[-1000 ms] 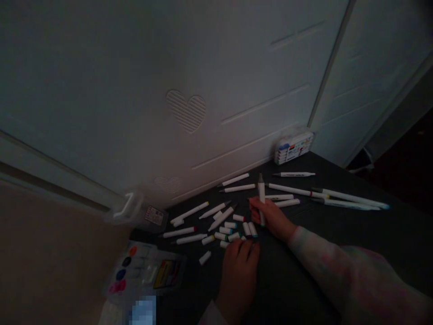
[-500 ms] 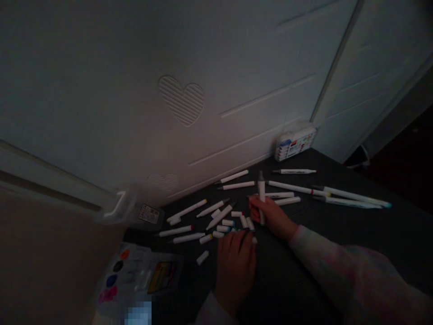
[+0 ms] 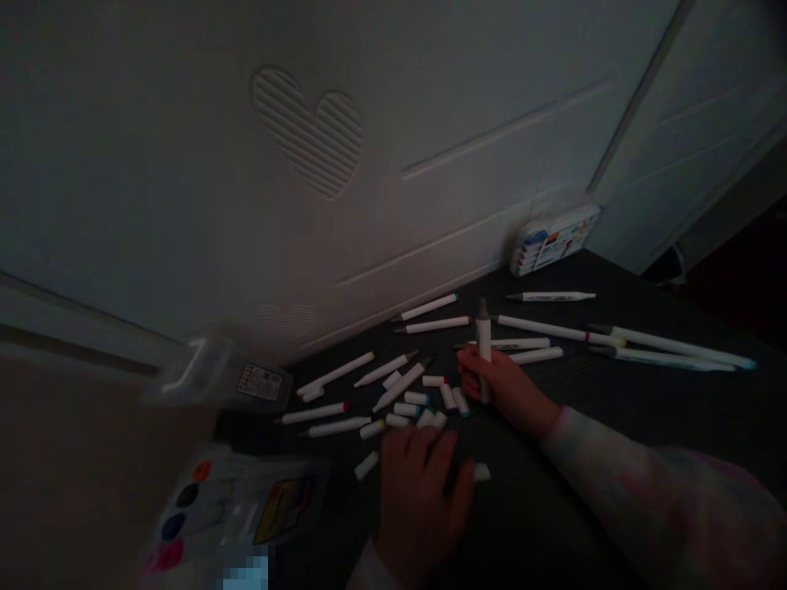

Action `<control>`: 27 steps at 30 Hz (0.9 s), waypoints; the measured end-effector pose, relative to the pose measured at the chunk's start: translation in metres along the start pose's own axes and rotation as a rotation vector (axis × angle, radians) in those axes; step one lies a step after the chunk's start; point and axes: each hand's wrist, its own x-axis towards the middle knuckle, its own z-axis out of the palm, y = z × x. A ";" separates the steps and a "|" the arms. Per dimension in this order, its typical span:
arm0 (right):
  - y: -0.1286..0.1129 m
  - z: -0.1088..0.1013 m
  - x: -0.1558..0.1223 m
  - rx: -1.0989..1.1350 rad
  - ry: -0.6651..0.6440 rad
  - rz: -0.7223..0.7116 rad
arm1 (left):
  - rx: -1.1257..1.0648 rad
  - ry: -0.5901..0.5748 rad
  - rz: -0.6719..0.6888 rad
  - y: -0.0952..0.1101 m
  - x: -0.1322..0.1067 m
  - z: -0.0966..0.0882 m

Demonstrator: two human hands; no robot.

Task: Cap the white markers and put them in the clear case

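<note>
The scene is very dim. My right hand (image 3: 501, 392) is closed around a white marker (image 3: 484, 344) held upright, its dark tip pointing up. Palm down on the dark surface (image 3: 615, 410) lies my left hand (image 3: 421, 500), fingers spread over loose white marker caps (image 3: 418, 410); one cap (image 3: 481, 471) shows at its right side. Several white markers (image 3: 335, 375) lie scattered just beyond both hands.
A white panelled door with a ribbed heart (image 3: 313, 131) rises behind the markers. A marker box (image 3: 553, 239) stands against it at the right. A clear plastic case lid (image 3: 246, 381) and a colourful plastic package (image 3: 234, 516) lie at the left.
My left hand slid back toward me across the caps, uncovering one cap at its right. The right hand kept the marker upright. The view shifted slightly.
</note>
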 end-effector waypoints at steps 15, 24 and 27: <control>-0.001 -0.002 0.002 0.020 -0.023 -0.007 | -0.009 -0.240 0.111 0.007 -0.011 0.018; -0.002 -0.003 0.003 -0.033 -0.038 -0.035 | 0.119 -0.282 -0.065 0.019 -0.014 0.006; 0.000 -0.003 0.004 -0.019 -0.039 -0.054 | 0.064 -0.297 -0.025 0.020 -0.015 0.006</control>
